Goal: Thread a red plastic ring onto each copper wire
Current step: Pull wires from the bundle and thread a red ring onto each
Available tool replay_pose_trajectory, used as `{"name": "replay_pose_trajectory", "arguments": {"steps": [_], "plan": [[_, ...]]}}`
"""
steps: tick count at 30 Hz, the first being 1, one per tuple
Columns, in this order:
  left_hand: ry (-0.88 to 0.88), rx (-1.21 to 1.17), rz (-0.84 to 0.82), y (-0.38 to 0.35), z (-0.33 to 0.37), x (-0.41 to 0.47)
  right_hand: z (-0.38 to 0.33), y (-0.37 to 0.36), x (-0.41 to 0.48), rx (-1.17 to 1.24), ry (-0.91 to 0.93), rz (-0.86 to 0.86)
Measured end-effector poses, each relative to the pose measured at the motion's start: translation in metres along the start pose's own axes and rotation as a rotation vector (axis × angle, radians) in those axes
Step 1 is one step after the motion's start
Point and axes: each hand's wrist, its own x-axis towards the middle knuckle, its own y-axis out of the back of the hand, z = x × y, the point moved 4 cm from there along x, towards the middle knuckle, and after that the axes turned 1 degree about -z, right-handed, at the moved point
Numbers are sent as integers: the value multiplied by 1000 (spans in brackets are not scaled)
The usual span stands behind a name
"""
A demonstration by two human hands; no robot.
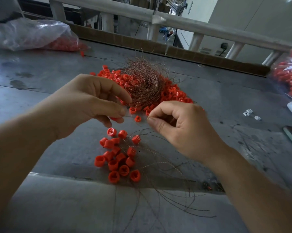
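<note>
Red plastic ring (114,118) sits pinched between the left hand's (84,105) thumb and curled fingers. Near it but apart, the right hand (180,130) pinches a thin copper wire (142,129) between thumb and forefinger, above the grey table (217,101).

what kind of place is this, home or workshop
Probably a factory or workshop: a worn grey worktable, a heap of loose red rings under a copper wire bundle, and a plastic bag of more.

Left hand (91,105) pinch grip on red ring (114,118); right hand (180,130) pinch grip on copper wire (147,119); forearms angled inward.
</note>
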Motion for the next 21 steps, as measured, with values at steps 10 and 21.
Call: {"name": "replay_pose_trajectory", "arguments": {"steps": [10, 21], "plan": [[135, 207, 363, 22, -21, 12, 5, -14, -2, -187, -81, -219], [-18, 731, 558, 27, -34, 24, 11, -4, -3, -182, -164, -238]]}}
